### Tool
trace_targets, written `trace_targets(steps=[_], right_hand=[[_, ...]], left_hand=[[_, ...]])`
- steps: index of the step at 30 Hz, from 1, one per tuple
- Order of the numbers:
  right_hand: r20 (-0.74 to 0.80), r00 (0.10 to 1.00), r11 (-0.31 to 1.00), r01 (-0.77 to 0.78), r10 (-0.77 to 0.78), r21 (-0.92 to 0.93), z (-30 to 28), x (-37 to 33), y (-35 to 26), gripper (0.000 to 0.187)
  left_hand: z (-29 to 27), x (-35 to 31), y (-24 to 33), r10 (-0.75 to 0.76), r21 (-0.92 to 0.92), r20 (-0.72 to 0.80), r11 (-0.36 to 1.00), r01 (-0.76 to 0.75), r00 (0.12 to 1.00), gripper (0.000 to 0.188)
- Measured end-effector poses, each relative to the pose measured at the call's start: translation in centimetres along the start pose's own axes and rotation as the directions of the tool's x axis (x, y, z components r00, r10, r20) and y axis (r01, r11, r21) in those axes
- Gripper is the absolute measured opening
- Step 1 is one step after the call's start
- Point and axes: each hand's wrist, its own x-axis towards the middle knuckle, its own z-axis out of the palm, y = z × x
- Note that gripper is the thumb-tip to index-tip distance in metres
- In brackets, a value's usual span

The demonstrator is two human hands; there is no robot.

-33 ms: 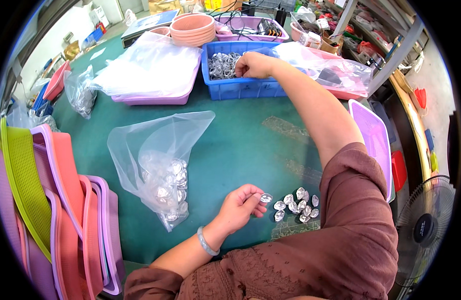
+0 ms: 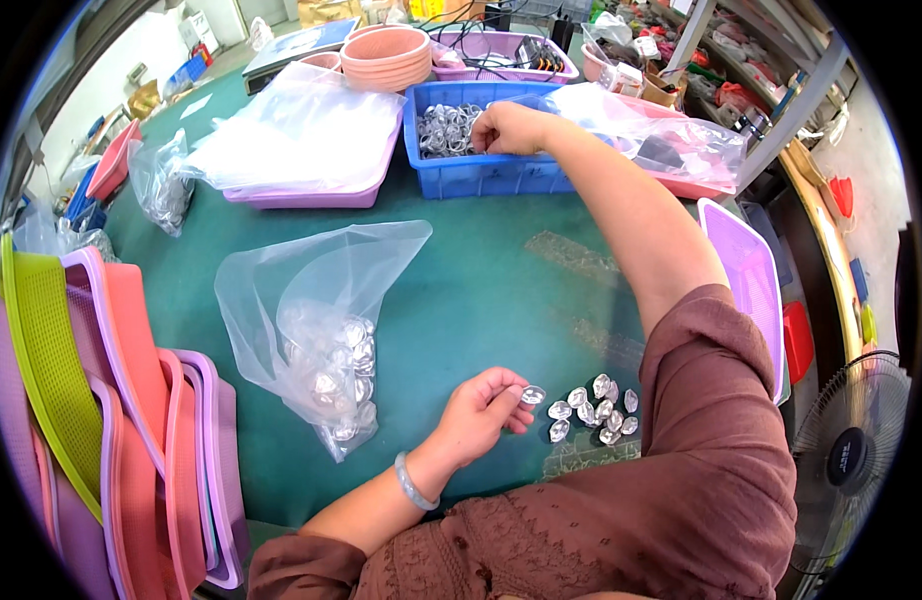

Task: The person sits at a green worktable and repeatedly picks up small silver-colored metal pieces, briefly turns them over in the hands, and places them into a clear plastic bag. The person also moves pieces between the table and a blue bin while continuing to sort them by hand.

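Note:
Above the near part of the green table, my left hand (image 2: 486,410) pinches a shiny oval faceted piece (image 2: 532,395) between thumb and fingers. Several similar silvery, clear pieces (image 2: 603,408) lie loose just to its right. My right hand (image 2: 514,130) reaches over the blue bin (image 2: 491,182) at the back, its fingers closed and bent down beside a heap of small silvery ring-like parts (image 2: 446,132). Whatever those fingertips hold is hidden. Left of my left hand lies a clear plastic bag (image 2: 321,290), with several of the shiny oval pieces inside.
Stacked pink, purple and green baskets (image 2: 131,400) stand along the left edge. Clear bags (image 2: 291,130) cover a purple tray (image 2: 311,199) at the back. Round pink containers (image 2: 385,60) sit behind it. A purple basket (image 2: 746,270) and a fan (image 2: 847,458) are on the right.

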Motion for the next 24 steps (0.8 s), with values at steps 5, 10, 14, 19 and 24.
trace_targets(steps=[5,10,14,19,24], right_hand=[[-0.196,0.981,0.998,0.013,-0.001,0.056,-1.6,-0.7,0.5,0.017],[-0.168,0.979,0.863,-0.019,0.119,0.504,-1.8,-4.2,-5.0,0.016],[0.244,0.965,0.653,-0.244,0.093,0.717,3.7,-8.2,-10.2,0.016],[0.451,0.879,0.655,-0.434,0.156,0.619,11.1,-11.6,-12.5,0.016],[0.217,0.919,0.835,-0.39,0.329,0.389,11.7,-13.6,-13.7,0.026]], left_hand=[[0.1,0.2,0.1,0.001,0.004,0.01,1.0,-0.001,1.0,0.013],[0.4,0.0,0.4,-0.02,0.058,0.003,0.998,0.019,1.0,0.011],[0.2,-0.3,0.9,-0.045,0.189,0.089,0.982,0.028,0.995,0.013],[0.2,-0.5,1.6,-0.158,0.372,0.28,0.927,0.044,0.947,0.014],[0.3,-0.9,1.7,-0.149,0.456,0.343,0.89,-0.026,0.928,0.014]])
